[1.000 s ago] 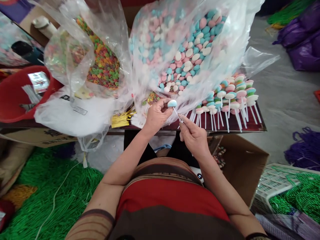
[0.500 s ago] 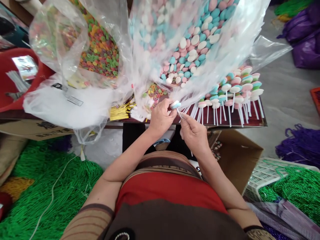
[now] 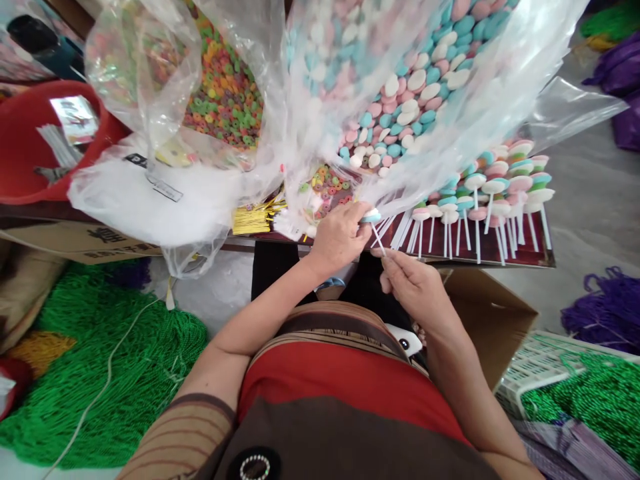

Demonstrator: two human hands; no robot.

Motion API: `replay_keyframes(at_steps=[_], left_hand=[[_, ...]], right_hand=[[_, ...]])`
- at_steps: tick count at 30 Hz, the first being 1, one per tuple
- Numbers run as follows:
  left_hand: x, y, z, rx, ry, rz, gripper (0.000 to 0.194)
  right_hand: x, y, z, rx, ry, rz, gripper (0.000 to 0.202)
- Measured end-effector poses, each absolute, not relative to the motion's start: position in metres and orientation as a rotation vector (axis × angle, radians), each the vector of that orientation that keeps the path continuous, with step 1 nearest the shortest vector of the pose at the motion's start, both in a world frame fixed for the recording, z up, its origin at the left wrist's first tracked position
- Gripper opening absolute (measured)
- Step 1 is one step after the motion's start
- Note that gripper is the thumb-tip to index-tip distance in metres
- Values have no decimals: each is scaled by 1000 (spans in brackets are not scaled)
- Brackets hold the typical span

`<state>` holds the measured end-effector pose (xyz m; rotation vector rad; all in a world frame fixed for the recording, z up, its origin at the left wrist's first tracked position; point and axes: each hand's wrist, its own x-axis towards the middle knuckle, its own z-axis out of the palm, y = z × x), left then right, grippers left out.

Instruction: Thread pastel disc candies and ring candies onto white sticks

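Head view: left hand point(image 3: 340, 237) fingers pinch a blue-and-white candy disc point(image 3: 371, 216) at the table point(image 3: 500, 257) edge; right hand point(image 3: 415, 287) fingers grip its white stick point(image 3: 377, 239) just below.

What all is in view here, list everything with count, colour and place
candy disc: one, blue and white, at left fingertips
stick: one, white, between both hands
candy skewers: many, pastel, on board at right
board: one, dark red, front
disc candy bag: one, clear, top centre
ring candy bag: one, clear, top left
gold ties: bundle, under bags
red tub: one, left
green beads: heap, lower left
cardboard box: one, brown, lower right
left hand: pinches disc
right hand: grips stick
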<state>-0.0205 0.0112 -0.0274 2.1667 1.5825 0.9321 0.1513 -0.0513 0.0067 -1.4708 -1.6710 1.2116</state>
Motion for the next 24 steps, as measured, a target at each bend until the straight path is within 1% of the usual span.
replay_keyframes(at_steps=[4, 6, 10, 12, 14, 17, 19, 21, 24], left_hand=[[-15, 6, -28, 2238, 1482, 864, 31], [-11, 0, -28, 2235, 1390, 849, 33], [-10, -12, -23, 2201, 1157, 808, 38], [-19, -10, -19, 2136, 1130, 818, 41], [-35, 2, -16, 2043, 1213, 870, 41], [-61, 33, -19, 2002, 1497, 925, 35], [-74, 55, -26, 2080, 1634, 800, 29], [-79, 71, -36, 2166, 1654, 634, 26], [-77, 80, -49, 2295, 1572, 495, 30]], right_hand=[[152, -56, 3, -1519, -1679, 1106, 29], [149, -55, 0, -1528, -1635, 1081, 32], [145, -49, -6, -1510, -1500, 1173, 47], [147, -47, -8, -1495, -1383, 1236, 48], [149, -46, -11, -1477, -1262, 1262, 45], [150, -47, -16, -1442, -1139, 1271, 43], [149, -47, -19, -1420, -1113, 1292, 44], [147, -48, -20, -1408, -1116, 1320, 44], [146, -49, -22, -1410, -1126, 1338, 43]])
